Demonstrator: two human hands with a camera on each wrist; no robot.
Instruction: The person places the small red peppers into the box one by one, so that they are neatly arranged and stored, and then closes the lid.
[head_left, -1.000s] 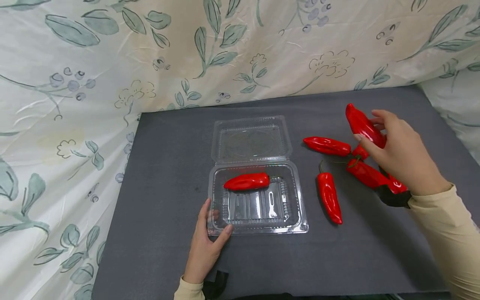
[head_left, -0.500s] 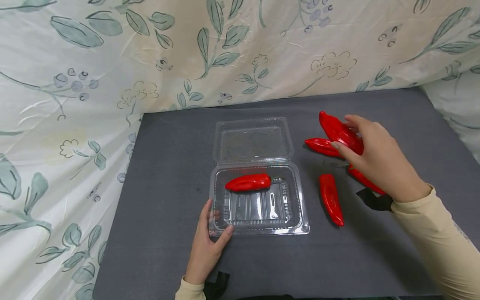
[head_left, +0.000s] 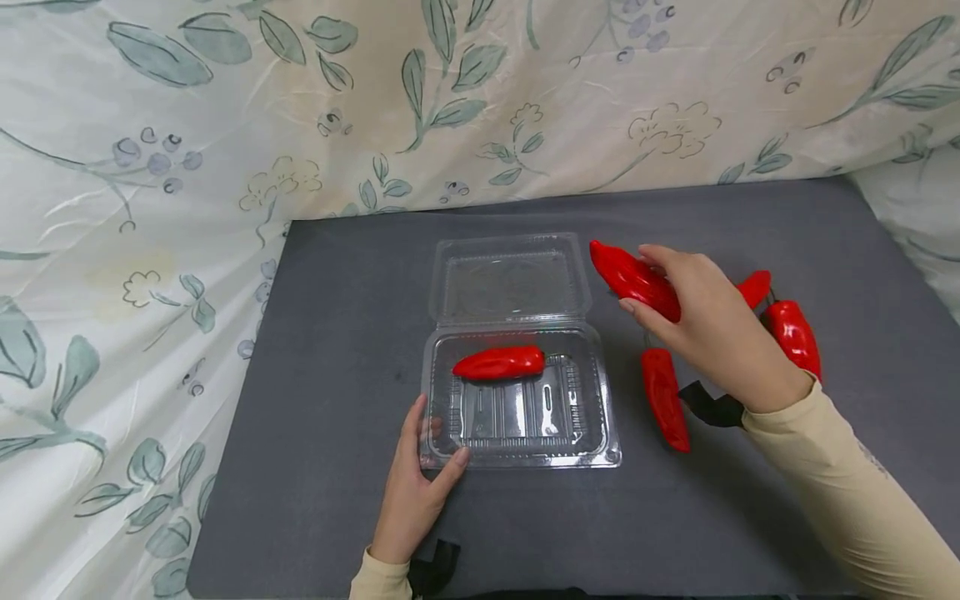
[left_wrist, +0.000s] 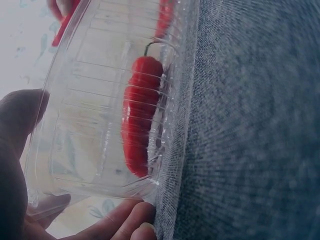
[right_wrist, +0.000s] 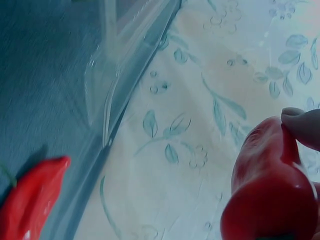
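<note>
Gripping a red pepper, right-hand fingers; left fingers clasp the unlabelled clamshell.

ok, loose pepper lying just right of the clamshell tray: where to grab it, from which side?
Probably pinch the loose pepper across its thick middle, coming from above. It lies flat on the grey mat, long axis running near to far, stem end far, so the sides are free. The right hand, already holding another pepper, hovers over its far end.
</note>
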